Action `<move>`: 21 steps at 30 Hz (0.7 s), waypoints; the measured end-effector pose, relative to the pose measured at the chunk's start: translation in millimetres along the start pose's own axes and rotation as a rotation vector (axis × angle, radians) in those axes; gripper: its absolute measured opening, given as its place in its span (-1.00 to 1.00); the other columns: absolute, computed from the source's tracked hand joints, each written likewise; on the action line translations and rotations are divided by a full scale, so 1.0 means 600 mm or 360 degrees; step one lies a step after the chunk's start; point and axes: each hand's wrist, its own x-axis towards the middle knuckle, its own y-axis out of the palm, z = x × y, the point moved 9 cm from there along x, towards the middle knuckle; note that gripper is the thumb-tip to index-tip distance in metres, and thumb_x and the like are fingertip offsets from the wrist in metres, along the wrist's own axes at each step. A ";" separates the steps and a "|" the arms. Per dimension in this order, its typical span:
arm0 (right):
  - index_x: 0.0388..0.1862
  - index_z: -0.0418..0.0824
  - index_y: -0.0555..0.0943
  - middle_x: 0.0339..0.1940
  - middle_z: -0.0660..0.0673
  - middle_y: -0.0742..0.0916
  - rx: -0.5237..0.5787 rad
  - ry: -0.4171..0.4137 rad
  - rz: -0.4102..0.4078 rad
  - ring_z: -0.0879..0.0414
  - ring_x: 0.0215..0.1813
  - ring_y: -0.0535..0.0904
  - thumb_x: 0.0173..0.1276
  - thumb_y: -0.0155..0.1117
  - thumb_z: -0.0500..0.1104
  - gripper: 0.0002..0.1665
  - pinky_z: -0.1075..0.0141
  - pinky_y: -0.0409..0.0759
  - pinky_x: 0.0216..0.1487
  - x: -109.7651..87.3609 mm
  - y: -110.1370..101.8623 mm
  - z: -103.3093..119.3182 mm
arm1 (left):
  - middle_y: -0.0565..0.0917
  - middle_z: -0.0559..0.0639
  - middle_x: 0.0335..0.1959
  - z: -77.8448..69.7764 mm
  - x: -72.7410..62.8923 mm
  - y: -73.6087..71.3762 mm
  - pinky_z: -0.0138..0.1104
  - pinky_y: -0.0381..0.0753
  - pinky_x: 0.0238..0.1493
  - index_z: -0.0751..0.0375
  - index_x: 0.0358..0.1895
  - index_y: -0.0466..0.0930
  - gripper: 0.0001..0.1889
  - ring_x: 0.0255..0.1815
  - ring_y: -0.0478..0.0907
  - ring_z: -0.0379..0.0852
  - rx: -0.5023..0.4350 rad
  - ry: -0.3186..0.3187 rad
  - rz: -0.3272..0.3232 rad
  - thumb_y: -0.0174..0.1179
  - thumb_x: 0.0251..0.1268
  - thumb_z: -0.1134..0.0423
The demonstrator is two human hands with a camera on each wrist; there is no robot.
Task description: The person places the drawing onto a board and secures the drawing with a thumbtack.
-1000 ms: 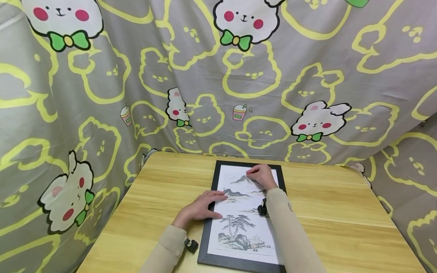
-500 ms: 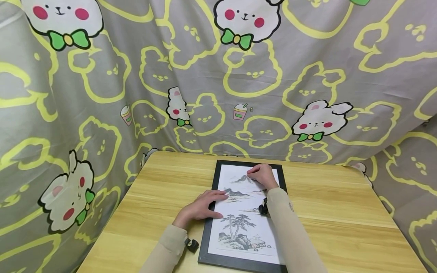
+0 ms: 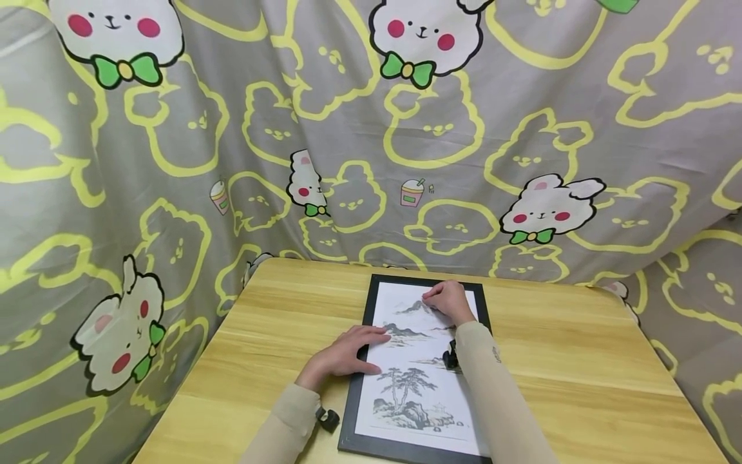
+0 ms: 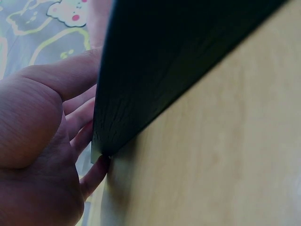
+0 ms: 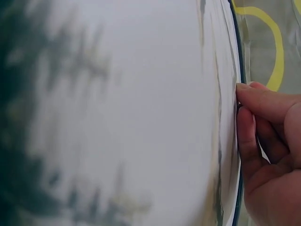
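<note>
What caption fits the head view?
Left hand at the frame, right hand at a peak: landscape picture on a table.

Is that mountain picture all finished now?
Not quite, I think. Done: the picture lies inside its black frame on the table. In hand: the left hand rests on the frame's left edge; the right hand has bent fingers at the top mountain; whether they pinch anything is unclear. Left, perhaps: finishing that spot, since the fingers are there.

This is a curtained-off nook: grey fabric point(image 3: 348, 142) printed with cartoon rabbits point(image 3: 547, 205) and drink cups point(image 3: 412, 194) hangs along the left, far and right sides of a wood-grain table point(image 3: 580, 367). It may be part of a home; the cloth hides whatever lies beyond.
</note>
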 end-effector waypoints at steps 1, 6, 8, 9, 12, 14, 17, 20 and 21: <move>-0.42 -0.12 0.86 -0.23 -0.12 0.84 -0.0004 0.0003 -0.0003 -0.06 -0.08 0.71 0.17 0.62 -0.21 -0.96 -0.06 0.62 0.19 0.000 0.000 -0.001 | 0.34 -0.14 0.60 0.000 0.000 0.001 0.14 0.22 0.53 -0.12 0.54 0.41 -0.26 0.60 0.22 0.03 0.0003 -0.0002 0.0001 0.42 0.30 -0.09; -0.45 -0.11 0.86 -0.29 -0.10 0.85 -0.0020 -0.0018 -0.0020 0.02 -0.19 0.71 0.16 0.63 -0.20 -0.94 0.06 0.67 0.02 0.000 0.000 -0.001 | 0.36 -0.12 0.59 -0.003 -0.001 0.000 0.15 0.24 0.51 -0.11 0.53 0.42 -0.26 0.59 0.23 0.04 -0.0009 0.0000 -0.0013 0.43 0.30 -0.09; -0.47 -0.11 0.86 -0.32 -0.09 0.84 -0.0048 -0.0037 -0.0021 0.05 -0.24 0.70 0.16 0.63 -0.20 -0.94 0.11 0.68 -0.08 0.000 0.001 0.000 | 0.36 -0.11 0.59 -0.003 -0.001 0.000 0.15 0.25 0.51 -0.09 0.53 0.43 -0.26 0.59 0.24 0.05 -0.0007 0.0014 -0.0013 0.42 0.30 -0.09; -0.48 -0.10 0.86 -0.34 -0.08 0.84 -0.0061 -0.0042 -0.0020 0.06 -0.26 0.69 0.16 0.63 -0.20 -0.93 0.14 0.67 -0.13 0.000 0.001 0.001 | 0.37 -0.10 0.59 -0.004 -0.001 0.001 0.17 0.25 0.50 -0.07 0.53 0.42 -0.26 0.58 0.25 0.06 0.0002 0.0028 -0.0013 0.41 0.31 -0.10; -0.49 -0.09 0.86 -0.37 -0.06 0.84 -0.0091 -0.0058 -0.0025 0.07 -0.30 0.68 0.16 0.63 -0.21 -0.92 0.19 0.65 -0.18 0.001 0.001 0.004 | 0.37 -0.07 0.59 -0.005 -0.001 0.001 0.18 0.25 0.49 -0.05 0.53 0.43 -0.27 0.58 0.24 0.08 -0.0005 0.0047 -0.0015 0.40 0.32 -0.09; -0.48 -0.10 0.86 -0.36 -0.07 0.84 -0.0085 -0.0070 -0.0029 0.07 -0.29 0.68 0.16 0.63 -0.21 -0.93 0.17 0.66 -0.15 0.002 -0.001 0.006 | 0.37 -0.06 0.59 -0.005 -0.001 -0.001 0.18 0.26 0.49 -0.04 0.53 0.43 -0.27 0.58 0.25 0.09 0.0000 0.0052 -0.0022 0.40 0.33 -0.09; -0.43 -0.13 0.86 -0.33 -0.09 0.85 -0.0039 -0.0083 -0.0022 0.04 -0.24 0.71 0.17 0.62 -0.23 -0.96 0.09 0.69 -0.06 0.001 -0.002 0.007 | 0.37 -0.07 0.59 -0.003 -0.001 -0.003 0.17 0.25 0.50 -0.06 0.53 0.43 -0.27 0.58 0.24 0.07 -0.0006 0.0040 -0.0030 0.41 0.32 -0.09; -0.38 -0.15 0.87 -0.28 -0.10 0.85 0.0015 -0.0077 -0.0004 0.02 -0.17 0.72 0.18 0.62 -0.23 -0.95 0.03 0.69 0.05 -0.002 -0.004 0.004 | 0.36 -0.10 0.59 -0.003 -0.001 -0.003 0.16 0.25 0.50 -0.06 0.53 0.42 -0.26 0.59 0.24 0.05 -0.0006 0.0031 -0.0016 0.41 0.31 -0.10; -0.36 -0.16 0.87 -0.26 -0.10 0.85 0.0035 -0.0071 0.0004 0.01 -0.16 0.72 0.18 0.62 -0.22 -0.94 0.02 0.69 0.06 -0.003 -0.004 0.002 | 0.36 -0.11 0.59 -0.003 -0.001 -0.003 0.16 0.24 0.51 -0.06 0.53 0.42 -0.26 0.59 0.23 0.05 -0.0019 0.0026 -0.0015 0.41 0.31 -0.10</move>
